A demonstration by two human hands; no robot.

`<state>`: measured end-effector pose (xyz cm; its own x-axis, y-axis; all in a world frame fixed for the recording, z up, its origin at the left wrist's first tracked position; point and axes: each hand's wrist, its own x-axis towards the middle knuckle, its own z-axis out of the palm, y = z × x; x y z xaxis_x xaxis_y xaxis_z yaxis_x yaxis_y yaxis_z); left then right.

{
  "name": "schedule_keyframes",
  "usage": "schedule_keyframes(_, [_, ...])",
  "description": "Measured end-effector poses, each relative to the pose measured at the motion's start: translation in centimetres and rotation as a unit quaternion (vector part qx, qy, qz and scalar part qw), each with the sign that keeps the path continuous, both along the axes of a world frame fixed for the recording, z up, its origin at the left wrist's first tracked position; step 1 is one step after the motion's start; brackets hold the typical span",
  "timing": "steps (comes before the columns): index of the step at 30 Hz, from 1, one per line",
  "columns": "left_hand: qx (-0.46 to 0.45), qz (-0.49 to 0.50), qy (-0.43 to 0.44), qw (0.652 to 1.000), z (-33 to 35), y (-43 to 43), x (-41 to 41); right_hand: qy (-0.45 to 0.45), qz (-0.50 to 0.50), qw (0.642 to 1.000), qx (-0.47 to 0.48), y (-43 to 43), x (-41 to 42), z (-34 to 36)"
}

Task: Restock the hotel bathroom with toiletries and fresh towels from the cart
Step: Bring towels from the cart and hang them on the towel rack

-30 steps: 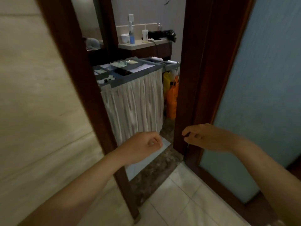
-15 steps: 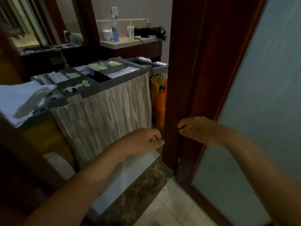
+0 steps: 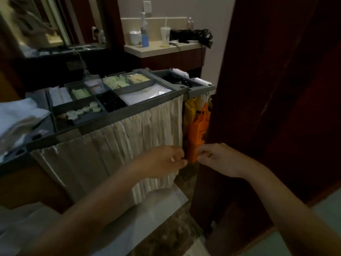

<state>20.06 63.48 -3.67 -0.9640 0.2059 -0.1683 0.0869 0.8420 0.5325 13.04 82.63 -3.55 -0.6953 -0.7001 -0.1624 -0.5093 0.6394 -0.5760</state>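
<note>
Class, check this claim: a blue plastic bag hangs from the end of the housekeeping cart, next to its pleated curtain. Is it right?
Not quite: the bag is orange, not blue. The head view shows it hanging from the end of the housekeeping cart, next to its pleated curtain.

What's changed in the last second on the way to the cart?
The person stepped forward: the cart now sits close, and the left door frame has left view. The left hand and right hand drew closer together, before the curtain edge and orange bag. Unchanged: both hands curled, gripping nothing visible; toiletries untouched.
</note>
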Motion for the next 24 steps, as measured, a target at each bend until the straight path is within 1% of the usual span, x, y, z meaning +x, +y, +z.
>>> schedule_keyframes(2, [-0.006,0.024,0.009,1.0,-0.8,-2.0,-1.4,-0.003,0.033,0.999,-0.006,-1.9,-2.4,-0.8])
schedule_keyframes(5, [-0.028,0.091,0.004,0.995,-1.4,-5.0,-3.0,-0.004,0.091,0.996,-0.004,-5.7,-6.4,-1.8])
schedule_keyframes(9, [-0.064,0.174,-0.017,0.983,-1.3,-7.5,-5.2,0.013,0.169,0.985,-0.027,-11.4,-11.9,-1.3])
schedule_keyframes(12, [-0.064,0.231,-0.032,0.97,-1.2,-9.2,-6.3,0.01,0.224,0.974,-0.047,-15.8,-15.0,-0.7])
schedule_keyframes(17, [-0.033,0.353,-0.003,0.935,-0.9,-13.7,-5.6,-0.008,0.286,0.954,-0.091,-23.5,-17.6,-1.2])
schedule_keyframes(19, [-0.027,0.402,0.014,0.915,-1.1,-16.2,-4.6,-0.017,0.319,0.944,-0.083,-27.0,-17.9,-1.6])
schedule_keyframes(21, [-0.01,0.437,0.028,0.899,-1.1,-17.9,-3.6,-0.022,0.321,0.944,-0.075,-29.2,-17.8,-1.9])
schedule_keyframes(24, [0.01,0.491,0.056,0.87,-1.1,-21.8,-2.0,-0.034,0.352,0.932,-0.082,-34.0,-17.1,-2.3])
